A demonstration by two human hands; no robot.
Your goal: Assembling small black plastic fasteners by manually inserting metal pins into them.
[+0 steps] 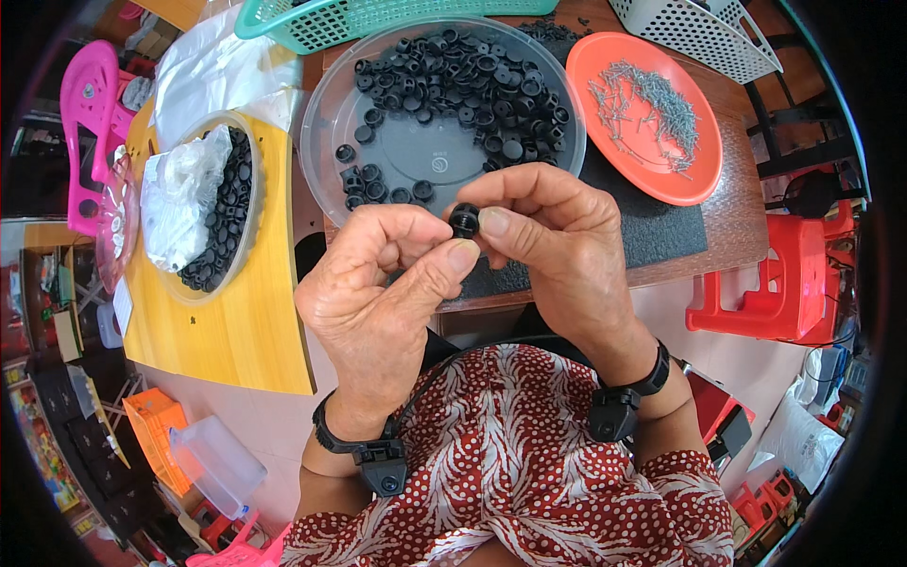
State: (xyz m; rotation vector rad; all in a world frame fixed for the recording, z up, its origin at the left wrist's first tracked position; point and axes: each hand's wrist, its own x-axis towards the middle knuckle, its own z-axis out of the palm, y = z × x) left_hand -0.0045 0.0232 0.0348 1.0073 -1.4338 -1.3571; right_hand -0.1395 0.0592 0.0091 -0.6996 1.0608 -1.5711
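A small round black plastic part (464, 220) is pinched between my two hands, in front of my chest. My left hand (383, 269) grips it from the left with thumb and forefinger. From the other side my right hand (562, 236) holds it with thumb and fingertips, the other fingers curled. Just beyond the hands stands a wide clear round tub (316, 142) with many similar black parts (472, 80) heaped toward its back and right. To the right lies an orange plate (704, 170) bearing a pile of metal screws or pins (661, 104).
A yellow table (255, 331) at left carries another tub (248, 241) of black parts with a plastic bag (194, 198) on top. Behind are a green basket (326, 26) and a white basket (699, 38). Red stools (775, 283) stand right of the brown table (742, 222).
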